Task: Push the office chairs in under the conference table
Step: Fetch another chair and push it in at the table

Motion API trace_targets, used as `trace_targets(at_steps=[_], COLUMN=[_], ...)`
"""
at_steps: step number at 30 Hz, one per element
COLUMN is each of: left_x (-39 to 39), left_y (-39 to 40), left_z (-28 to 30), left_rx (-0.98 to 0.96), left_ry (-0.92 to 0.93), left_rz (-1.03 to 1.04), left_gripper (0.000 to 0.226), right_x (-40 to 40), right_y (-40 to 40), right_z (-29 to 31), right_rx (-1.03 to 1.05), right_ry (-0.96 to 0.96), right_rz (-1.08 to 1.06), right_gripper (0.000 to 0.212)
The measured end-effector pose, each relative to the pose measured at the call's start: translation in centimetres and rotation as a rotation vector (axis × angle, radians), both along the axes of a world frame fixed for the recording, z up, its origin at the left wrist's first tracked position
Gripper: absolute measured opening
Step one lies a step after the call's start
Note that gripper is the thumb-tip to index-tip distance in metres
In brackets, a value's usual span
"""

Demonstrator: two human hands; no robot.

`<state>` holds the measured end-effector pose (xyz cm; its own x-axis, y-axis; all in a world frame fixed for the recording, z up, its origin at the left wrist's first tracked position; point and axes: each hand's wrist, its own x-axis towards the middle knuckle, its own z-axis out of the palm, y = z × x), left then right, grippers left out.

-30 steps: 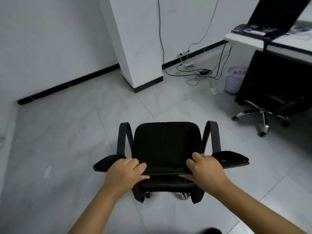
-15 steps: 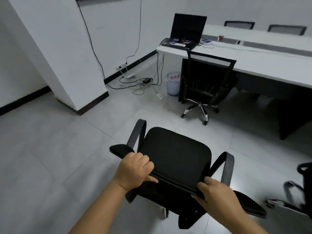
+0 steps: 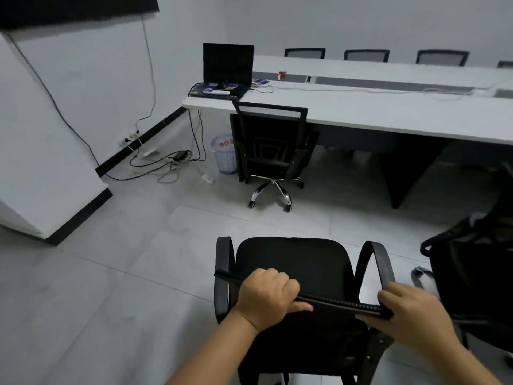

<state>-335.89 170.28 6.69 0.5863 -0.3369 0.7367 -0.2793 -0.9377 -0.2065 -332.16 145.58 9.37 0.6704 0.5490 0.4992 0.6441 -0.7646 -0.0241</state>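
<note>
Both hands, left hand [image 3: 266,297] and right hand [image 3: 416,315], have fingers curled gripping my chair's backrest [image 3: 305,298]; the tabletop [image 3: 388,115] lies straight ahead, well apart, across open floor.

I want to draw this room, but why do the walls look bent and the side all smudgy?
Head view: the wide-angle lens bows the white pillar and the long white conference table; the black office chair at the right edge is smeared by motion blur; light is dim and even, without glare; both hands, left hand and right hand, gripping the black armchair backrest, look fairly sharp.
</note>
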Motion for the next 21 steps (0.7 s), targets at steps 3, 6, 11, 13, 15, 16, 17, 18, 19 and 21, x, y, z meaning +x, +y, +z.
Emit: trace_targets(at_steps=[3,6,11,13,15,16,17,18,19,21], left_x=[3.2,6.3,12.1,13.7,15.2,16.3,17.7,19.2,20.6,23.3], left_y=[-2.9,-5.0,-9.2,-10.3,-11.0,-11.4,-11.8,-12.3,-12.9,-14.2], left_z=[0.2,0.2,0.2,-0.3,-0.6,-0.5,-0.4,0.0,0.6,1.8], left_rx=[-0.021,-0.008,0.009,0.034,0.049,0.057,0.071,0.086,0.095,0.122], left_ry=[0.031,0.052,0.155,0.220,0.279,0.298,0.318,0.348,0.376,0.408], left_rz=[-0.049,-0.097,-0.164,-0.180,-0.182,-0.161,-0.128,-0.092,-0.065,-0.046], left_gripper=[0.049,0.049,0.052,0.049,0.035,0.031,0.032,0.036,0.040,0.044], right_x=[2.2,4.3,9.1,11.0,12.8,13.7,14.8,15.9,17.1,19.5], right_y=[-2.7,-5.1,-10.0,-11.4,-12.2,-12.4,-12.4,-12.5,-12.6,-13.2], right_z=[-0.2,-0.7,-1.9,-2.5,-2.9,-3.0,-2.9,-2.8,-2.7,-2.4], right_rx=[-0.021,-0.045,-0.151,-0.173,-0.193,-0.198,-0.199,-0.197,-0.195,-0.187], right_ry=[-0.058,-0.093,-0.077,-0.072,-0.093,-0.107,-0.119,-0.121,-0.121,-0.118], right_rz=[-0.067,-0.094,-0.122,-0.109,-0.105,-0.112,-0.122,-0.132,-0.142,-0.158], right_gripper=[0.077,0.074,0.052,0.049,0.045,0.043,0.042,0.043,0.045,0.047])
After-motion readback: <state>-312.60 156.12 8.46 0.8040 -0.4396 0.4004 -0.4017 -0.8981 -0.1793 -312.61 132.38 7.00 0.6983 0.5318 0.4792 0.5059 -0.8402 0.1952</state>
